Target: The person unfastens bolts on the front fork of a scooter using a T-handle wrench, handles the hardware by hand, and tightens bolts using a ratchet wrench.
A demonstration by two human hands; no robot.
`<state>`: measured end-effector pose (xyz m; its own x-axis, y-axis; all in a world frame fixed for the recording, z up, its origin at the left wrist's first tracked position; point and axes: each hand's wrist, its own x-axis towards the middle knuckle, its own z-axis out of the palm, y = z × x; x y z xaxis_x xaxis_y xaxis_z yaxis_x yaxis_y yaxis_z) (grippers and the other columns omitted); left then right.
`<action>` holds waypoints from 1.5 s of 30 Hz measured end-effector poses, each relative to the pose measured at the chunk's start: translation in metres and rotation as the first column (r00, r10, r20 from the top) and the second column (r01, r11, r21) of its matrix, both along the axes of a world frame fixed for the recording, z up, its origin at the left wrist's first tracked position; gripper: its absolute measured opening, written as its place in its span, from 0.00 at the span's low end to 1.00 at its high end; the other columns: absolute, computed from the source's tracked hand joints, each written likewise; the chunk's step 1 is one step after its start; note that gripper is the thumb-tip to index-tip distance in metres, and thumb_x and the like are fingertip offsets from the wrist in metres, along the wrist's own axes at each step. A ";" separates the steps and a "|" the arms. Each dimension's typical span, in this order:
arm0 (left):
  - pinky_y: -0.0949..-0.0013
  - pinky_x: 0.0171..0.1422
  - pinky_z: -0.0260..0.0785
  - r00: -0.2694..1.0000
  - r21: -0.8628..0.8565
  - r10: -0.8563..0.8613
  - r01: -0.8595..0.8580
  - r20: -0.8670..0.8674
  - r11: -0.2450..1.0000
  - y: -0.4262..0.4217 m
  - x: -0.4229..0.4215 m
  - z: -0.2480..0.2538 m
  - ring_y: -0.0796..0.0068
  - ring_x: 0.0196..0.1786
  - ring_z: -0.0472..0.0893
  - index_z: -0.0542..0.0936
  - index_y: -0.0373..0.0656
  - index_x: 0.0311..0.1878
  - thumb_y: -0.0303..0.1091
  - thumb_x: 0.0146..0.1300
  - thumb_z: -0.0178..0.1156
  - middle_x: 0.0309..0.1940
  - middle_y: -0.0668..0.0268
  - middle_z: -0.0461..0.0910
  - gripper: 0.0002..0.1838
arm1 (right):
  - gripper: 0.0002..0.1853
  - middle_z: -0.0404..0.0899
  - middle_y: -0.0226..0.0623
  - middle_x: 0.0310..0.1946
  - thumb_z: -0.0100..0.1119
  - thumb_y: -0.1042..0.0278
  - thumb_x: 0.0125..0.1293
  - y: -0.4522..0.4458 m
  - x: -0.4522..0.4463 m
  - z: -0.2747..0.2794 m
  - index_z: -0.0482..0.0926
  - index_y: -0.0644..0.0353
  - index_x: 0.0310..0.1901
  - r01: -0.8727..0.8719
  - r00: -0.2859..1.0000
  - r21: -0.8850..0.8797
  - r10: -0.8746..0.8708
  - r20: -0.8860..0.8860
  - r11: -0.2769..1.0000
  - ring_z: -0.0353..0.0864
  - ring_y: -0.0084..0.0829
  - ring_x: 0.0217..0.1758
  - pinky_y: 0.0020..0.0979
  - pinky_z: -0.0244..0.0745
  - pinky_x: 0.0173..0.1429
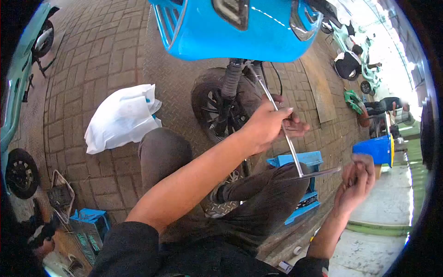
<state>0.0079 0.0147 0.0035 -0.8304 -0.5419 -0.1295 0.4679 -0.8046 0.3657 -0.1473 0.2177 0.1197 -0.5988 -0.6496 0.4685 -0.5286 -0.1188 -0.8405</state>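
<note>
Brick paving underfoot, scooter overhead. L-shaped wrench: upper end beneath the blue bodywork, long axis slanting down toward the right knee, short arm bending off toward the right hand. Left hand nearer the long shaft, fingers loosely curled, shaft between them and thumb. Right hand just beside the short arm's free end; fingers bent inward, blurred, contact cannot be told. Farther out: front wheel, blue toolbox past the knee, white plastic bag.

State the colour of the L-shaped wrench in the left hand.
The L-shaped wrench is silver, with a metallic shine; head view shows it best.
</note>
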 end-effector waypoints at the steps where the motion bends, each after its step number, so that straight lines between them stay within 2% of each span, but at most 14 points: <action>1: 0.43 0.63 0.83 1.000 -0.009 -0.007 0.007 0.001 1.000 0.000 -0.001 -0.003 0.48 0.53 0.88 0.58 0.42 0.65 0.30 0.81 0.51 0.41 0.56 0.79 0.17 | 0.06 0.79 0.31 0.31 0.58 0.73 0.73 -0.010 0.001 -0.002 0.84 0.63 0.43 -0.008 0.999 0.141 0.013 -0.037 0.990 0.61 0.12 0.21 0.23 0.54 0.24; 4: 0.44 0.64 0.82 1.000 0.032 0.003 -0.003 0.019 0.999 0.000 0.000 -0.011 0.52 0.56 0.87 0.67 0.42 0.62 0.33 0.82 0.51 0.44 0.56 0.81 0.12 | 0.10 0.81 0.30 0.30 0.60 0.70 0.74 -0.073 0.022 -0.026 0.86 0.64 0.50 -0.107 0.922 0.433 0.253 -0.293 0.895 0.75 0.18 0.26 0.26 0.69 0.30; 10: 0.46 0.56 0.87 0.992 -0.030 0.102 -0.100 0.071 0.995 0.000 0.002 -0.016 0.63 0.47 0.83 0.68 0.43 0.61 0.31 0.82 0.48 0.44 0.61 0.77 0.10 | 0.17 0.89 0.46 0.39 0.66 0.60 0.73 -0.195 0.037 -0.047 0.85 0.67 0.53 -0.263 0.931 0.611 0.362 -0.041 0.746 0.87 0.31 0.37 0.35 0.80 0.45; 14: 0.45 0.52 0.87 0.986 -0.008 0.113 -0.112 0.121 0.994 0.005 0.008 -0.007 0.67 0.44 0.82 0.70 0.47 0.61 0.31 0.83 0.48 0.40 0.65 0.75 0.09 | 0.21 0.87 0.39 0.38 0.67 0.54 0.73 -0.254 0.033 -0.072 0.86 0.69 0.51 -0.350 0.917 0.658 0.387 0.096 0.666 0.89 0.32 0.42 0.32 0.79 0.43; 16: 0.45 0.47 0.88 0.986 0.003 0.108 -0.109 0.127 0.994 0.007 0.009 -0.005 0.66 0.42 0.83 0.70 0.49 0.61 0.31 0.83 0.47 0.39 0.65 0.76 0.09 | 0.20 0.89 0.41 0.39 0.68 0.55 0.73 -0.261 0.042 -0.070 0.86 0.69 0.49 -0.113 0.903 0.685 0.362 -0.232 0.720 0.90 0.33 0.39 0.32 0.80 0.40; 17: 0.45 0.47 0.88 0.986 0.003 0.115 -0.116 0.124 0.993 0.009 0.010 -0.003 0.66 0.42 0.83 0.70 0.49 0.61 0.31 0.83 0.47 0.39 0.65 0.76 0.09 | 0.20 0.89 0.41 0.39 0.68 0.55 0.73 -0.264 0.037 -0.080 0.86 0.69 0.49 -0.116 0.899 0.685 0.369 -0.235 0.719 0.90 0.33 0.39 0.32 0.80 0.40; 19: 0.47 0.42 0.88 0.988 0.041 0.094 -0.100 0.125 0.994 0.014 0.013 -0.002 0.66 0.39 0.82 0.69 0.50 0.59 0.32 0.83 0.48 0.38 0.65 0.76 0.07 | 0.19 0.90 0.45 0.40 0.68 0.55 0.72 -0.270 0.023 -0.111 0.87 0.68 0.47 -0.364 0.917 0.473 0.397 0.032 0.803 0.90 0.32 0.35 0.34 0.82 0.39; 21: 0.50 0.36 0.86 0.986 0.073 0.101 -0.111 0.134 0.991 0.026 0.013 -0.004 0.68 0.34 0.81 0.69 0.51 0.57 0.33 0.83 0.48 0.36 0.66 0.76 0.05 | 0.13 0.91 0.44 0.38 0.68 0.61 0.70 -0.268 0.034 -0.101 0.88 0.65 0.45 -0.305 0.949 0.517 0.302 0.093 0.799 0.92 0.37 0.40 0.41 0.81 0.45; 23: 0.53 0.33 0.83 0.991 0.061 0.064 -0.072 0.116 0.996 0.038 0.016 -0.002 0.69 0.31 0.79 0.69 0.53 0.55 0.35 0.83 0.48 0.35 0.66 0.76 0.04 | 0.14 0.91 0.48 0.40 0.63 0.60 0.74 -0.267 0.045 -0.093 0.83 0.64 0.48 -0.480 0.839 0.468 0.232 0.492 0.742 0.92 0.37 0.36 0.35 0.80 0.32; 31: 0.57 0.32 0.81 0.957 -0.013 0.056 -0.054 0.285 0.998 0.034 0.031 -0.007 0.74 0.28 0.76 0.69 0.55 0.54 0.38 0.84 0.47 0.33 0.68 0.75 0.03 | 0.11 0.90 0.50 0.43 0.61 0.66 0.73 -0.272 0.043 -0.105 0.82 0.64 0.50 -0.580 0.712 0.337 0.260 0.653 0.742 0.92 0.40 0.40 0.35 0.82 0.36; 37: 0.72 0.25 0.58 0.928 0.006 0.119 -0.130 0.354 0.992 0.026 0.049 -0.015 0.79 0.26 0.68 0.71 0.53 0.52 0.34 0.82 0.48 0.33 0.68 0.74 0.03 | 0.13 0.89 0.51 0.45 0.67 0.75 0.68 -0.274 0.041 -0.112 0.81 0.70 0.51 -0.583 0.604 0.202 0.254 0.755 0.787 0.92 0.42 0.43 0.38 0.89 0.45; 39: 0.74 0.25 0.54 0.914 0.019 0.157 -0.177 0.375 0.984 0.021 0.055 -0.017 0.79 0.26 0.66 0.71 0.53 0.52 0.32 0.81 0.48 0.33 0.67 0.74 0.03 | 0.11 0.89 0.50 0.42 0.70 0.79 0.64 -0.273 0.046 -0.108 0.83 0.71 0.47 -0.486 0.807 0.267 0.310 0.503 0.832 0.92 0.40 0.41 0.34 0.89 0.41; 43: 0.74 0.25 0.55 0.895 -0.002 0.240 -0.258 0.375 0.966 0.010 0.066 -0.028 0.79 0.26 0.67 0.71 0.52 0.53 0.30 0.80 0.49 0.33 0.66 0.74 0.05 | 0.10 0.89 0.48 0.38 0.74 0.81 0.61 -0.271 0.050 -0.121 0.84 0.72 0.42 -0.324 0.936 0.357 0.241 0.257 0.876 0.92 0.38 0.39 0.33 0.89 0.38; 45: 0.74 0.25 0.55 0.876 -0.010 0.266 -0.286 0.402 0.958 0.007 0.069 -0.031 0.79 0.27 0.67 0.71 0.52 0.53 0.29 0.80 0.49 0.33 0.66 0.74 0.05 | 0.15 0.90 0.47 0.33 0.77 0.76 0.57 -0.265 0.058 -0.129 0.84 0.73 0.44 -0.124 0.986 0.338 0.155 -0.065 0.933 0.92 0.40 0.38 0.36 0.84 0.45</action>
<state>0.0772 0.0213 -0.0270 -0.5218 -0.7264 -0.4473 0.4984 -0.6852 0.5312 -0.0895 -0.0476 -0.0089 -0.4570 -0.8508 0.2594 -0.6009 0.0803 -0.7952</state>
